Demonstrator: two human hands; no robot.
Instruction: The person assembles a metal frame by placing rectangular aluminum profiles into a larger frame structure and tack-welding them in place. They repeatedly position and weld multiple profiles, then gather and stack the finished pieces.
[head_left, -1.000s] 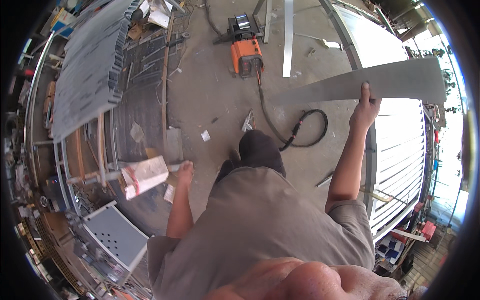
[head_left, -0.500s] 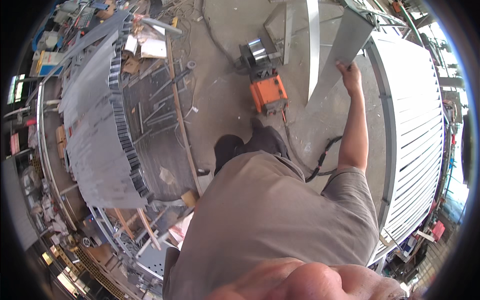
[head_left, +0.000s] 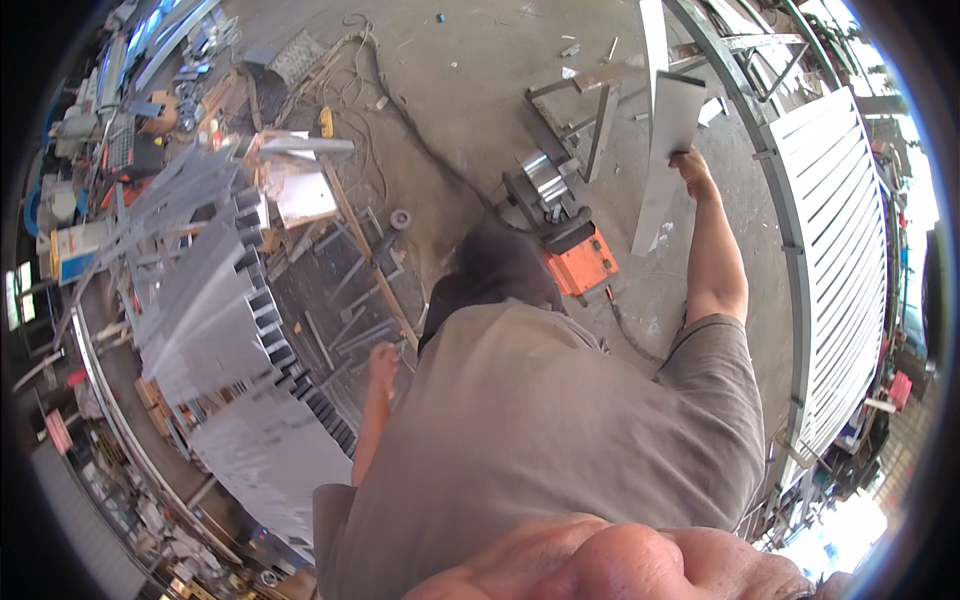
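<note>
My right hand point(head_left: 692, 172) reaches far forward on the right, its fingers closed on the edge of a flat grey metal slat point(head_left: 678, 115). The slat stands tilted, with a dark end at its top. Beside it runs a narrow pale metal strip point(head_left: 654, 50); whether the two are joined I cannot tell. My left hand point(head_left: 382, 364) is low on the left, near a stack of grey metal slats point(head_left: 235, 340). Its fingers are smeared by motion, and nothing shows clearly in them.
An orange machine point(head_left: 582, 266) with a shiny spool point(head_left: 545, 178) sits on the floor ahead, trailing a cable point(head_left: 425, 140). On the right stands a white slatted panel point(head_left: 835, 250) in a grey frame. Metal offcuts point(head_left: 345, 300) and a tape roll point(head_left: 401, 219) lie left of me.
My view has turned, and my left hand has come into sight beside the stack. My right hand still holds the slat, which now shows a dark end at its top.
</note>
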